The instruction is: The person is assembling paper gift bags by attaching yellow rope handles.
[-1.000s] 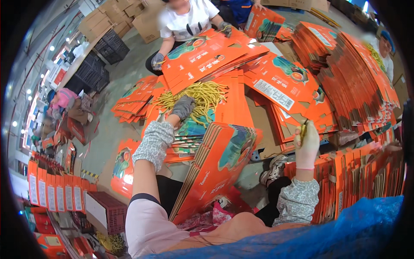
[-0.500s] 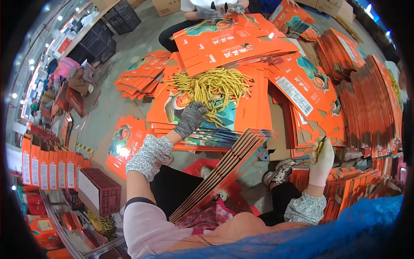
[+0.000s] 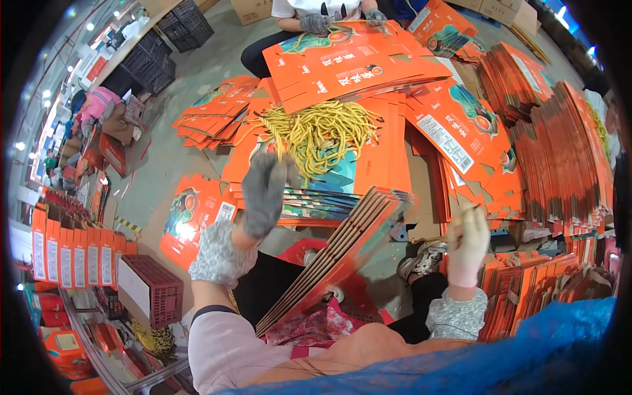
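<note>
My left hand (image 3: 263,194), in a grey glove, is smeared by motion beside the heap of yellow cords (image 3: 326,135). Its fingers look closed on a yellow cord (image 3: 233,300), part of which shows below the patterned sleeve cover. My right hand (image 3: 469,240), in a pale glove, is raised at the right with its fingertips pinched together; blur hides what they hold. Between my arms a row of folded orange cartons (image 3: 342,257) leans at a slant across my lap, edges up. The cord heap lies on a stack of flat orange cartons (image 3: 388,158) in front of me.
Opposite, a co-worker's gloved hands (image 3: 342,25) are over another carton pile (image 3: 359,66). Tall carton stacks (image 3: 559,151) stand at the right. A dark red plastic crate (image 3: 155,289) and a row of upright cartons (image 3: 76,253) sit at the left.
My left hand has drawn back from the cord heap toward me. My right hand has dropped slightly and moved left; the cord seen in it before is no longer distinct.
</note>
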The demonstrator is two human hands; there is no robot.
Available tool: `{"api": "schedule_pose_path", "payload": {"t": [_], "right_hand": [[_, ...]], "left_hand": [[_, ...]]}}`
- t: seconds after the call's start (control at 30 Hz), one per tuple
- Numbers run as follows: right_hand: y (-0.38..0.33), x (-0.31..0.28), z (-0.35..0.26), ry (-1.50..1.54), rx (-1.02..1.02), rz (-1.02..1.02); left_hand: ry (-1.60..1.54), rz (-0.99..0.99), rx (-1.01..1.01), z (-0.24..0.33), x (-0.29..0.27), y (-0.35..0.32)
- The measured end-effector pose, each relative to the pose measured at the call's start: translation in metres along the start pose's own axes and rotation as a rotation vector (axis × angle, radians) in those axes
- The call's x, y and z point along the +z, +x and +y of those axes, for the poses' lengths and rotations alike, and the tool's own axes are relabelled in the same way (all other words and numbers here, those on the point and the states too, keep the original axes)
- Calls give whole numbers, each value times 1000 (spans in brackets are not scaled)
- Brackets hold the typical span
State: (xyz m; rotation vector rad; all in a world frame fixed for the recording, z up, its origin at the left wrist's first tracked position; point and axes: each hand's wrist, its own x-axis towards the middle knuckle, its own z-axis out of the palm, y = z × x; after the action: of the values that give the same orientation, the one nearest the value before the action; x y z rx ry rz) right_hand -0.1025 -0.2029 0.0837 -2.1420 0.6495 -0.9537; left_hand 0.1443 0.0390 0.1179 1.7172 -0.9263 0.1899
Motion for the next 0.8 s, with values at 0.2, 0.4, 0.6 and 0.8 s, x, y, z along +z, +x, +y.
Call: {"api": "schedule_pose_path", "payload": {"t": [0.2,0.4,0.6,0.8], "right_hand": [[-44,12,-81,826,-153,-715],[-77,13,-94,1288,234,-781],[-90,6,-94,1401,411,-627],[-44,-21,-29,1517,449,-91]], "left_hand": [[-542,-518,-207,65,-3,-89],[-539,-671,-541,116,10,-124],[-614,-722,-766,122,27,-151],[-506,-825,-614,108,36,-209]]}}
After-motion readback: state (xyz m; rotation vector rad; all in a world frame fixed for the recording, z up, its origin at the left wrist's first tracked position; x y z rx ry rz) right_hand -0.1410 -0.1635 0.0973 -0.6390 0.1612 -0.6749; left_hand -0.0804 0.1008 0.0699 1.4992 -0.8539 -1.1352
